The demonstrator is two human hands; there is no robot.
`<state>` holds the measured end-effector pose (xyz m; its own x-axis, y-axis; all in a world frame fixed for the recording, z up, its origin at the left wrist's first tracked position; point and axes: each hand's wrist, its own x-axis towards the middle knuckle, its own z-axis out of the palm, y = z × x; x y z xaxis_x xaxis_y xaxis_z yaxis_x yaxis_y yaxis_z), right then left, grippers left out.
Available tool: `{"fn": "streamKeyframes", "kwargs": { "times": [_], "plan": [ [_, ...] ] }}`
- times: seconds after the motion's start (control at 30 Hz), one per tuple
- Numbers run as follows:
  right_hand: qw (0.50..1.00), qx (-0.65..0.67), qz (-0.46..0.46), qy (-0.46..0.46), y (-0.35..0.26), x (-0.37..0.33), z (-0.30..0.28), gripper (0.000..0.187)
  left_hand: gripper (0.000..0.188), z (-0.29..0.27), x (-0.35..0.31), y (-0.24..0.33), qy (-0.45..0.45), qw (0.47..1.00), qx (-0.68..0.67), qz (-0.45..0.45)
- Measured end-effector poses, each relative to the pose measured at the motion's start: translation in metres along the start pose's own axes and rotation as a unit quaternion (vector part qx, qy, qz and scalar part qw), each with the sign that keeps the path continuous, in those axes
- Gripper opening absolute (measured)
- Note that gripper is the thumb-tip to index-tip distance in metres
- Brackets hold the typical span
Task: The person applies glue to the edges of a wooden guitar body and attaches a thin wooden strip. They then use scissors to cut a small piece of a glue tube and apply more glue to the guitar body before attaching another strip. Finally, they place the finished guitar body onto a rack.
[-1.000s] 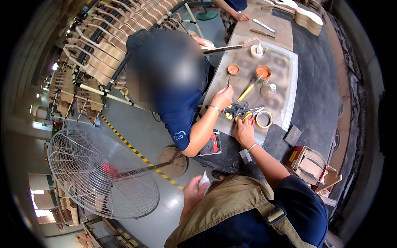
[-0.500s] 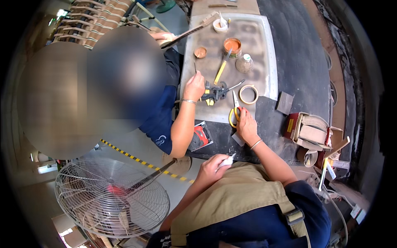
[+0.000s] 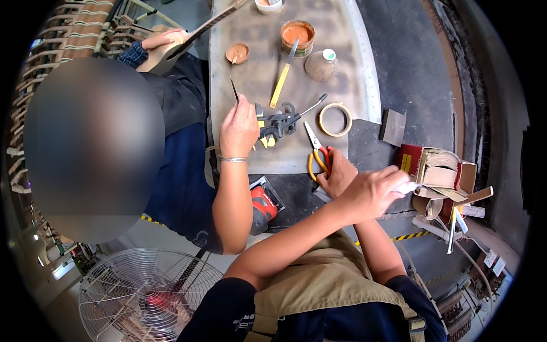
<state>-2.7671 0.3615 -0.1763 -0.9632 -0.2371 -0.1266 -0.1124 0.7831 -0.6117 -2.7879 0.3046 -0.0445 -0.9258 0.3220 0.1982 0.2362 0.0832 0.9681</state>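
Observation:
My left hand (image 3: 376,194) is closed around a small white nozzle bottle (image 3: 405,187), held to the right with the tip pointing right. My left forearm crosses over my right one. Close behind it, my right hand (image 3: 340,172) rests at the table's near edge with curled fingers on the handles of scissors (image 3: 317,150), red and yellow, blades pointing away. My right hand hides part of the red handle. A flat grey piece (image 3: 323,195) lies beside and partly under that hand. Just beyond the scissors lies a roll of tape (image 3: 335,119).
A co-worker's hand (image 3: 239,125) holds a thin dark tool at the left, beside a black-and-yellow clamp (image 3: 279,122). Farther back stand an orange-filled tin (image 3: 297,37), a yellow-handled knife (image 3: 280,85) and a bottle (image 3: 322,67). A sander (image 3: 265,204) and sandpaper box (image 3: 437,171) flank me.
My left hand has swung from my apron up and right with the bottle, crossing over my right forearm. My right hand stays at the scissors. The view has shifted.

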Motion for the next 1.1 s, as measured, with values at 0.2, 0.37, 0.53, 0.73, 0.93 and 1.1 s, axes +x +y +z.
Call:
{"fn": "streamKeyframes", "kwargs": {
  "times": [0.2,0.37,0.53,0.73,0.93,1.1],
  "plan": [
    [0.999,0.022,-0.021,0.037,0.0,-0.002,0.004,0.061,0.024,0.031,0.017,-0.009,-0.029,0.996,-0.033,0.078],
    [0.999,0.028,-0.001,0.039,-0.002,0.0,0.003,0.063,0.029,0.035,0.012,-0.014,-0.04,0.995,0.008,0.092],
    [1.0,0.015,0.017,-0.002,-0.002,0.002,-0.002,0.059,0.025,0.025,0.006,-0.033,-0.055,0.997,-0.009,0.048],
    [0.997,0.031,0.043,-0.054,-0.016,0.011,-0.013,0.057,0.02,0.004,0.007,-0.048,-0.065,0.997,0.04,0.019],
    [0.998,0.014,0.053,-0.011,-0.025,0.009,-0.016,0.05,0.02,-0.012,0.016,-0.042,-0.065,0.994,0.075,0.042],
    [0.997,0.039,0.06,-0.008,-0.006,0.007,-0.002,0.044,0.021,-0.019,0.023,-0.053,-0.102,0.987,0.108,0.055]
  ]
}}
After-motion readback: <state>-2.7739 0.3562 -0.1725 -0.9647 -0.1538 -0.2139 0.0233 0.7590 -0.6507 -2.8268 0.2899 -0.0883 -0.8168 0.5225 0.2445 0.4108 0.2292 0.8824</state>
